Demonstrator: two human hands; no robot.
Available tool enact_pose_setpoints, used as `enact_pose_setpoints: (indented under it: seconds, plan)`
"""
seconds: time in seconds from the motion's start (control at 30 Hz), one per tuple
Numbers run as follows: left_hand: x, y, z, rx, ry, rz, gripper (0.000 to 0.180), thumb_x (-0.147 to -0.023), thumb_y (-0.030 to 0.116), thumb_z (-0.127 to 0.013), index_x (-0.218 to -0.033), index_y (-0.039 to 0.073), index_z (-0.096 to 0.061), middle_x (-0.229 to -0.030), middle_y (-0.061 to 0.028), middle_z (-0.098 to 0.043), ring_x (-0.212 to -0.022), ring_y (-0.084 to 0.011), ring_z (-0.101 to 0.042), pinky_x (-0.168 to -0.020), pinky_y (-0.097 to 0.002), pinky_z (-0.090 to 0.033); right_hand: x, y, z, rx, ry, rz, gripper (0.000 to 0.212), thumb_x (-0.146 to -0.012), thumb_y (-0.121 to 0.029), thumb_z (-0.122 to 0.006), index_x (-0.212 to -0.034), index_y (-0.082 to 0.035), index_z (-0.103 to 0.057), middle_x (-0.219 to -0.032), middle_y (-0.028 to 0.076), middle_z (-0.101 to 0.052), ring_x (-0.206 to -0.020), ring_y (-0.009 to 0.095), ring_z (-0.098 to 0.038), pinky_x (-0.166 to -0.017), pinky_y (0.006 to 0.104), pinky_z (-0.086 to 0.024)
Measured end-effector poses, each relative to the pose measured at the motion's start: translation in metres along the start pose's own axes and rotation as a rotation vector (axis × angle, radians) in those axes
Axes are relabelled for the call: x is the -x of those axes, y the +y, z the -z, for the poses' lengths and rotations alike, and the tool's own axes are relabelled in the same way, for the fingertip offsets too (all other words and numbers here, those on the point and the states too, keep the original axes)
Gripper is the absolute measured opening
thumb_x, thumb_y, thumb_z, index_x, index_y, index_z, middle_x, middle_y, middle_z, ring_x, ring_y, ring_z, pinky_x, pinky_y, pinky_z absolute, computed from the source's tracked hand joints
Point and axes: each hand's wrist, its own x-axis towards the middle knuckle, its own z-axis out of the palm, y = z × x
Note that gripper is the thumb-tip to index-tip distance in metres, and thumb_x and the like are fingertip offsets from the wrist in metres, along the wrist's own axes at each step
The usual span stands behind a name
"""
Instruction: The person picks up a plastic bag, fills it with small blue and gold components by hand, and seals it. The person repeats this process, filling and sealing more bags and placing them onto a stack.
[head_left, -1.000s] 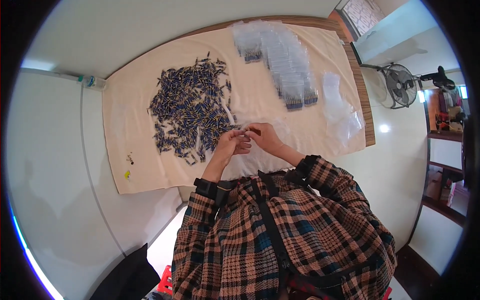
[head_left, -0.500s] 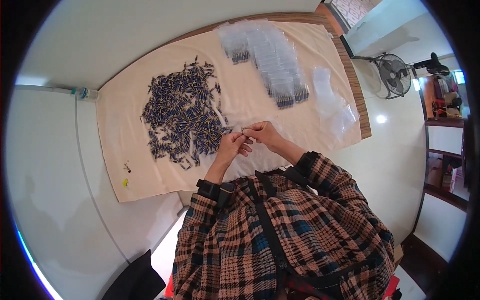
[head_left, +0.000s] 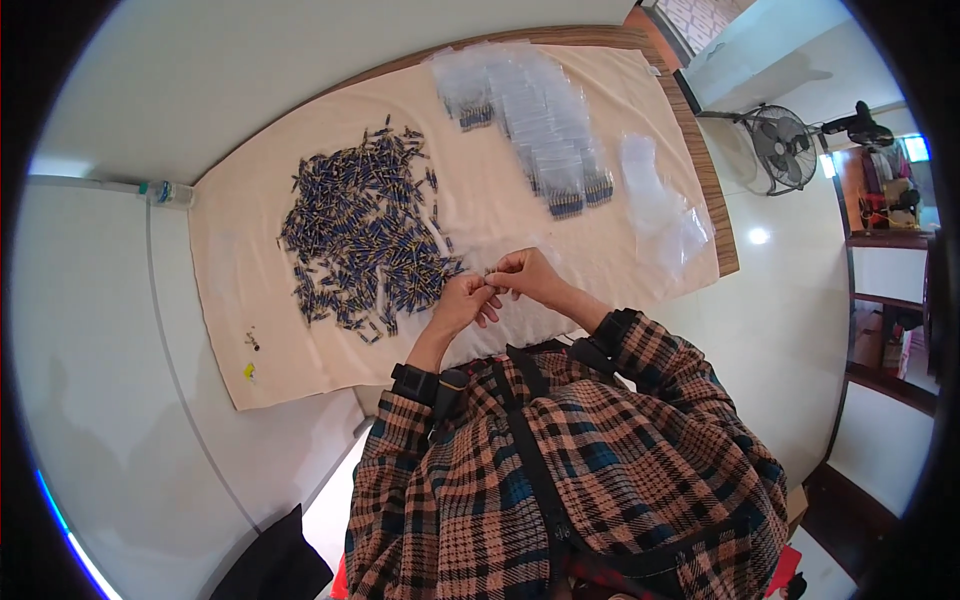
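Note:
My left hand (head_left: 464, 304) and my right hand (head_left: 537, 277) meet above the near edge of the cloth, fingertips pinched together. Whatever small thing lies between the fingertips is too small and covered to name. Just left of my hands spreads a large heap of small slim blue pieces with gold-coloured ends (head_left: 350, 225), like plugs or connectors. Clear plastic bags with rows of these pieces (head_left: 555, 145) lie overlapped beyond my hands. Clear plastic film or bags (head_left: 500, 325) seem to lie under my hands.
The cream cloth (head_left: 260, 240) covers a wood-edged table. Loose clear bags (head_left: 638, 170) lie at its right side. A yellow-green scrap (head_left: 250, 372) and tiny bits are at the left. A clear bottle (head_left: 172, 193) stands by the left edge; a black fan (head_left: 782, 148) is beyond the table.
My joined hands have shifted slightly, and the dark and whitish bits that showed by the fingertips are now mostly covered. The heap and bags are unchanged.

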Motion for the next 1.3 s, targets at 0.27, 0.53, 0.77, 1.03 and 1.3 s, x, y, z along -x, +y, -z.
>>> enact_pose_setpoints:
  seconds: [0.27,0.53,0.77,1.03,1.3]
  plan:
    - [-0.014,-0.013,-0.009,-0.094,-0.112,0.049,0.018,-0.09,0.012,-0.046,-0.087,-0.002,-0.057,-0.072,-0.0087,-0.06,-0.055,-0.0163,-0.062,-0.041,-0.025,-0.047,0.02,0.006,0.013,-0.017,0.053,-0.073,0.016,-0.081,-0.012,-0.065,-0.088,0.002,-0.066,-0.072,0.007,-0.065,-0.063,0.011,-0.063,-0.049,0.0229,-0.051]
    - [-0.04,-0.025,-0.041,-0.202,-0.168,0.052,0.016,-0.087,0.012,-0.052,-0.083,-0.002,-0.057,-0.068,-0.0076,-0.059,-0.055,-0.0161,-0.062,-0.042,-0.0258,-0.048,0.053,0.028,0.041,-0.057,0.206,-0.075,0.011,-0.08,-0.006,-0.063,-0.084,0.004,-0.066,-0.072,0.008,-0.065,-0.061,0.012,-0.063,-0.052,0.0238,-0.053]
    - [-0.044,-0.039,-0.036,-0.513,0.164,-0.232,0.015,-0.079,0.013,-0.063,-0.081,0.0,-0.055,-0.064,-0.0079,-0.058,-0.057,-0.0186,-0.06,-0.049,-0.0308,-0.047,0.055,0.029,0.096,-0.071,0.418,0.124,0.011,-0.08,-0.005,-0.063,-0.084,0.005,-0.065,-0.071,0.009,-0.065,-0.06,0.013,-0.062,-0.056,0.0242,-0.054]
    - [-0.046,-0.053,-0.032,-1.052,0.321,-0.438,0.03,-0.067,0.02,-0.073,-0.081,0.006,-0.051,-0.076,-0.0118,-0.056,-0.073,-0.0303,-0.058,-0.06,-0.0395,-0.046,0.021,0.055,0.111,-0.263,0.625,0.126,0.014,-0.082,-0.005,-0.062,-0.089,0.006,-0.064,-0.078,0.009,-0.064,-0.067,0.014,-0.062,-0.061,0.024,-0.055]
    - [-0.045,-0.043,-0.044,-1.131,0.262,-0.377,0.037,-0.065,0.025,-0.073,-0.087,0.008,-0.048,-0.086,-0.0122,-0.053,-0.075,-0.0339,-0.057,-0.061,-0.0415,-0.046,0.019,0.061,0.108,-0.226,0.521,0.031,0.015,-0.082,-0.01,-0.063,-0.089,0.004,-0.065,-0.075,0.006,-0.065,-0.064,0.01,-0.06,-0.057,0.0206,-0.05]
